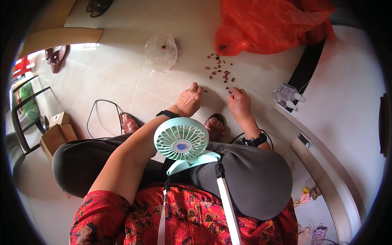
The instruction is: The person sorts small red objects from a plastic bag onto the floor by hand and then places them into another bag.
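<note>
Small dark red and brown beans or seeds (225, 77) lie scattered on the pale tiled floor, beyond and between the hands. My left hand (189, 98) is low over the tiles with its fingers bent together; one seed lies just right of its fingertips, and what is inside the fingers is hidden. My right hand (239, 101) reaches down at the near end of the scatter, thumb and forefinger close to a seed; whether they grip it cannot be told. Beyond my left hand, a clear plastic bag (161, 55) stands open on the floor with a few dark seeds inside.
A red plastic bag (263, 27) lies past the seeds. Clear bottles (286, 95) stand at the right by a white ledge. A mint-green fan (181, 147) hangs at my chest. Cardboard boxes (56, 134), a black cable loop (102, 101) and sandals (57, 58) are at the left.
</note>
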A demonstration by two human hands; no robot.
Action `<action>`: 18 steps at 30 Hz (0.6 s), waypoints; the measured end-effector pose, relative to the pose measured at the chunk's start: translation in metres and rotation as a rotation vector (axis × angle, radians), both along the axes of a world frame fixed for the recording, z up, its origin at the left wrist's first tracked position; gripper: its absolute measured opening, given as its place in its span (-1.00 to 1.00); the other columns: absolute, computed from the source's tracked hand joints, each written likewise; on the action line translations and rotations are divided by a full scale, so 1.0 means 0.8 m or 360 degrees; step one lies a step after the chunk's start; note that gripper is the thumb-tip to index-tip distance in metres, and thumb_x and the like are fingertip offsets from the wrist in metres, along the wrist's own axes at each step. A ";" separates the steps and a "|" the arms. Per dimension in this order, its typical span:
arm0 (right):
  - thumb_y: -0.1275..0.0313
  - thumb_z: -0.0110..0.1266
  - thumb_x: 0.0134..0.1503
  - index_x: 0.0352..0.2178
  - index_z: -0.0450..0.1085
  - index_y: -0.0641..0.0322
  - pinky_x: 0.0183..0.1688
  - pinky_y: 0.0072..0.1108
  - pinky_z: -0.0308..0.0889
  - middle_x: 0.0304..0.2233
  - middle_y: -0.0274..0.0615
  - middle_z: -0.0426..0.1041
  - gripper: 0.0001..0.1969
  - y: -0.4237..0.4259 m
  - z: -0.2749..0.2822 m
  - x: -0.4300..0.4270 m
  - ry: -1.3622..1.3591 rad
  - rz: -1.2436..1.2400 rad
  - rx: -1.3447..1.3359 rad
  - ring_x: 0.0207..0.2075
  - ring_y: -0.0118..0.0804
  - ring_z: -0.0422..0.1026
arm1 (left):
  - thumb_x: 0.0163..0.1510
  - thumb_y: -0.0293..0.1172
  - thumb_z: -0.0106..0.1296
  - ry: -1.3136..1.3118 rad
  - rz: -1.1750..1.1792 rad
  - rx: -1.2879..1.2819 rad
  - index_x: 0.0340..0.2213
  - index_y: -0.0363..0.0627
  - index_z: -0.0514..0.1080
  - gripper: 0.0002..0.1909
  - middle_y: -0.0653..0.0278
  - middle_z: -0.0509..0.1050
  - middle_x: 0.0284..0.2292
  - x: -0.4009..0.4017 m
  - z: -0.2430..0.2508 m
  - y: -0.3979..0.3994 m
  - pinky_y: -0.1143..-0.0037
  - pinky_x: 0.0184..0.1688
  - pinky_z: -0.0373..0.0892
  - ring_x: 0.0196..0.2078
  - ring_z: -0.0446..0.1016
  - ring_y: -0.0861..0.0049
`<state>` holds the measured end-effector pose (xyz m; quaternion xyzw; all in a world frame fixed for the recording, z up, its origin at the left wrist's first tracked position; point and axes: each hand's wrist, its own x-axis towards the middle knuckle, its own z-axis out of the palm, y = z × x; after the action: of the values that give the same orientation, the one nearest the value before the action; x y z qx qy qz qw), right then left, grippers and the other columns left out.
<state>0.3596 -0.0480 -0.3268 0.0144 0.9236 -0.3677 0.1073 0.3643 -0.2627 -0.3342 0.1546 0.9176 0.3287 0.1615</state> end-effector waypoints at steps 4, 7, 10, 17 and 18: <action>0.53 -0.04 -0.13 -0.54 0.31 0.27 -0.43 -0.31 0.29 -0.56 -0.02 0.34 -0.95 -0.003 -0.002 -0.012 0.0168 0.0269 0.0216 -0.44 0.02 0.34 | -0.26 -0.64 -0.12 -0.0048 -0.0211 -0.0159 -0.44 -0.36 0.23 -0.79 -0.09 0.27 -0.37 -0.002 0.001 0.005 0.30 -0.43 0.35 -0.49 0.38 0.05; 0.54 -0.04 -0.13 -0.56 0.30 0.27 -0.43 -0.30 0.29 -0.57 -0.03 0.34 -0.96 -0.004 -0.006 -0.019 0.0237 0.0303 0.0196 -0.46 0.01 0.34 | -0.26 -0.64 -0.12 0.0122 -0.0252 -0.0181 -0.49 -0.34 0.25 -0.83 -0.09 0.28 -0.39 0.003 -0.005 0.006 0.32 -0.43 0.36 -0.50 0.39 0.08; 0.54 -0.05 -0.13 -0.56 0.30 0.28 -0.41 -0.32 0.31 -0.57 -0.06 0.35 -0.97 -0.006 0.000 -0.023 0.0123 0.0132 0.0155 -0.47 -0.01 0.34 | -0.27 -0.63 -0.10 0.0123 -0.0139 -0.0107 -0.56 -0.31 0.27 -0.90 -0.06 0.31 -0.44 0.003 -0.009 0.005 0.33 -0.43 0.36 -0.50 0.38 0.08; 0.56 -0.02 -0.16 -0.53 0.29 0.31 -0.45 -0.39 0.35 -0.47 0.08 0.33 -0.92 -0.017 -0.007 -0.026 0.0240 0.0434 0.0381 -0.52 -0.02 0.36 | -0.28 -0.59 -0.07 0.0127 0.0138 0.0354 -0.64 -0.28 0.32 -0.97 0.05 0.34 -0.50 -0.016 0.007 0.022 0.32 -0.42 0.35 -0.49 0.37 0.10; 0.57 -0.01 -0.19 -0.51 0.29 0.32 -0.46 -0.40 0.36 -0.45 0.10 0.32 -0.88 -0.015 -0.016 -0.025 0.0224 0.0554 0.0496 -0.52 -0.02 0.37 | -0.28 -0.60 -0.07 0.0135 0.0079 0.0375 -0.64 -0.28 0.32 -0.97 0.05 0.35 -0.50 -0.018 0.008 0.028 0.33 -0.42 0.35 -0.49 0.37 0.10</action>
<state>0.3396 -0.0602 -0.3393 -0.1544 0.9630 -0.1967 0.1008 0.3502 -0.2404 -0.3279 0.1634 0.8822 0.4313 0.0951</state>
